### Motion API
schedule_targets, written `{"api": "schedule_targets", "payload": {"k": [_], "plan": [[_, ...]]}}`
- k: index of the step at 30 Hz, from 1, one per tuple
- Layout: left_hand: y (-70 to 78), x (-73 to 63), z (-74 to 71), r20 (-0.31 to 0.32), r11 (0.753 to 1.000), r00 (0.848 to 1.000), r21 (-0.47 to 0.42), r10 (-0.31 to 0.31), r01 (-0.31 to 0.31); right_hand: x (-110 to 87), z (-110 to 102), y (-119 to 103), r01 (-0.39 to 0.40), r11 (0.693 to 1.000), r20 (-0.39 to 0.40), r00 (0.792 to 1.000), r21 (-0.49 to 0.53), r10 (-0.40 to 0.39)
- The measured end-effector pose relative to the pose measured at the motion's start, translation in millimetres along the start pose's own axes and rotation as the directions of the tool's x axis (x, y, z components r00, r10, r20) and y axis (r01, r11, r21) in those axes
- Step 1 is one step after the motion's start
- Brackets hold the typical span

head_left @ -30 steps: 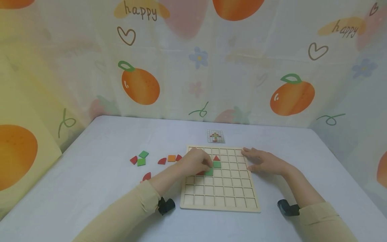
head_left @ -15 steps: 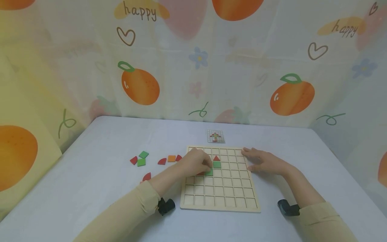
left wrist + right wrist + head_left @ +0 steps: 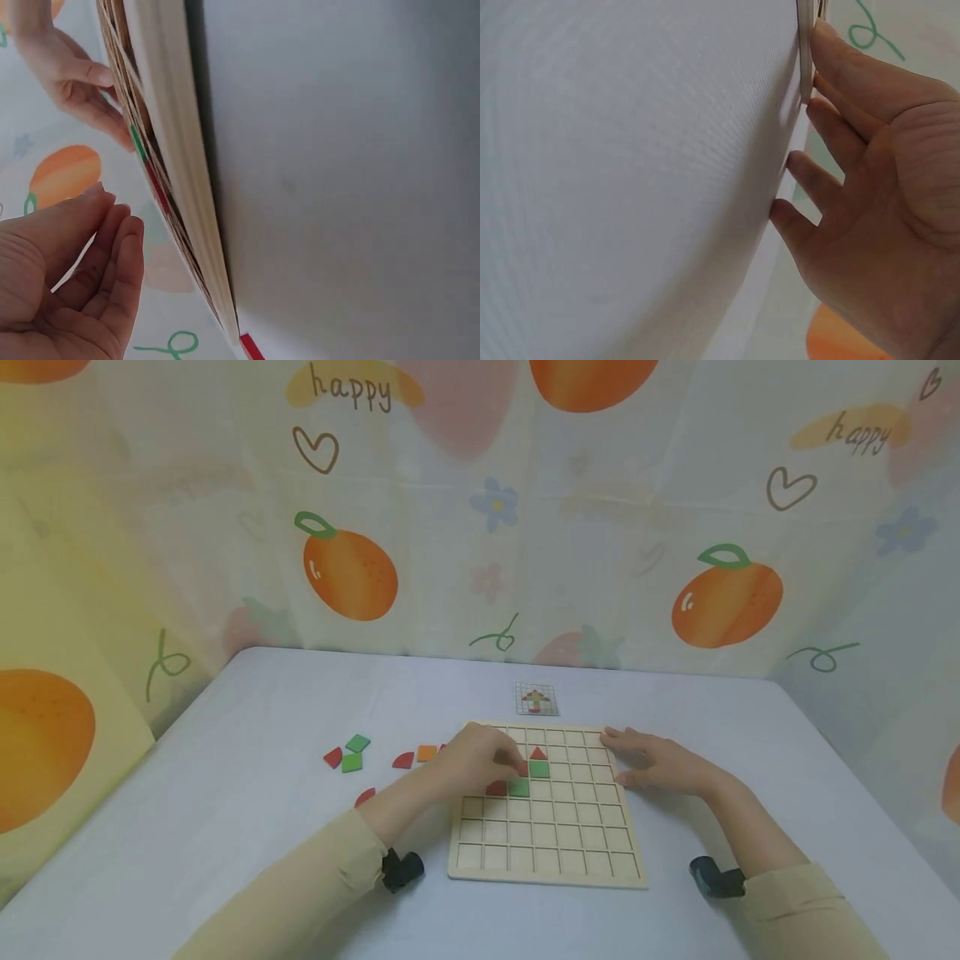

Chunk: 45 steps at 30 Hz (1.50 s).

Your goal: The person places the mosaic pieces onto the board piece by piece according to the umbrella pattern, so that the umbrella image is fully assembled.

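We look down on a pale gridded board lying flat on a white surface, a picture card just beyond its far edge. In the board's cells we see a red triangle, an upper green square just nearer the person, a red tile beside that square on its left and partly hidden by the hand, then a lower green square and a dark red piece in the next row. The person's left grip hovers by the red tile; thumb and fingertips are drawn close together, and we see nothing pinched between them. The right grip is spread, its tips at the board's right edge. We judge the tiles — more lie loose to the left, such as an orange square and a red quarter — to be light, stiff and smooth-faced, hardly fragile, but thin enough that a fingertip may skate across the top. They are best taken by two opposite sides, thumb against forefinger; the triangle offers slanting sides, so we would pinch it low and gently. The board looks rigid and light enough to slide if nudged, so we would steady it by its rim.
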<state>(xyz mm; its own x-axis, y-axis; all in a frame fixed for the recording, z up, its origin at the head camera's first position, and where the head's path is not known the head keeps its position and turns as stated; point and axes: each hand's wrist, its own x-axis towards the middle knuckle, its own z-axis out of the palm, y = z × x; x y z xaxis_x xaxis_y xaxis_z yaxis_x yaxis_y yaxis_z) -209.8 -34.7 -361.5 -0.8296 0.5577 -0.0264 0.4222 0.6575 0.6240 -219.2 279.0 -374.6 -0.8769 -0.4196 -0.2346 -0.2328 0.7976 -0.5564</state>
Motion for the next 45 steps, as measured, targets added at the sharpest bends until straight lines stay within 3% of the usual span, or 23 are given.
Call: {"api": "schedule_targets", "payload": {"k": [5, 12, 19, 23, 34, 41, 45], "plan": [[-7.3, -3.6, -13.0, -0.04, 1.0, 0.999, -0.003, -0.012, 0.012, -0.8, -0.5, -0.2, 0.002, 1.0, 0.001, 1.0, -0.001, -0.002], [-22.4, -6.0, -30.2, -0.094, 0.993, 0.991, -0.076, -0.096, 0.089, -0.7, -0.4, -1.8, -0.003, 1.0, 0.001, 1.0, -0.003, 0.003], [-37.4, -12.2, -45.1, -0.155, 0.99, 0.983, -0.113, -0.102, 0.085, -0.4, 0.4, -0.3, 0.014, 1.0, 0.003, 1.0, 0.007, -0.014], [-45.7, -15.2, -51.4, -0.175, 0.982, 0.973, -0.14, -0.148, 0.124, 0.4, 1.1, 1.5, 0.011, 1.0, 0.0, 1.0, 0.001, -0.011], [-75.5, -24.0, -56.9, -0.239, 0.952, 0.93, -0.193, -0.28, 0.237, 0.1, 0.1, 0.8, 0.018, 1.0, 0.002, 1.0, 0.001, -0.018], [-87.1, -30.4, -57.5, -0.235, 0.943, 0.921, -0.195, -0.31, 0.268, 1.0, 0.1, -0.4, 0.005, 1.0, 0.005, 1.0, -0.002, -0.005], [-91.2, -31.4, -55.7, -0.2, 0.936, 0.921, -0.183, -0.335, 0.301, 1.3, 0.5, 0.3, 0.008, 1.0, 0.005, 1.0, -0.001, -0.008]]}}
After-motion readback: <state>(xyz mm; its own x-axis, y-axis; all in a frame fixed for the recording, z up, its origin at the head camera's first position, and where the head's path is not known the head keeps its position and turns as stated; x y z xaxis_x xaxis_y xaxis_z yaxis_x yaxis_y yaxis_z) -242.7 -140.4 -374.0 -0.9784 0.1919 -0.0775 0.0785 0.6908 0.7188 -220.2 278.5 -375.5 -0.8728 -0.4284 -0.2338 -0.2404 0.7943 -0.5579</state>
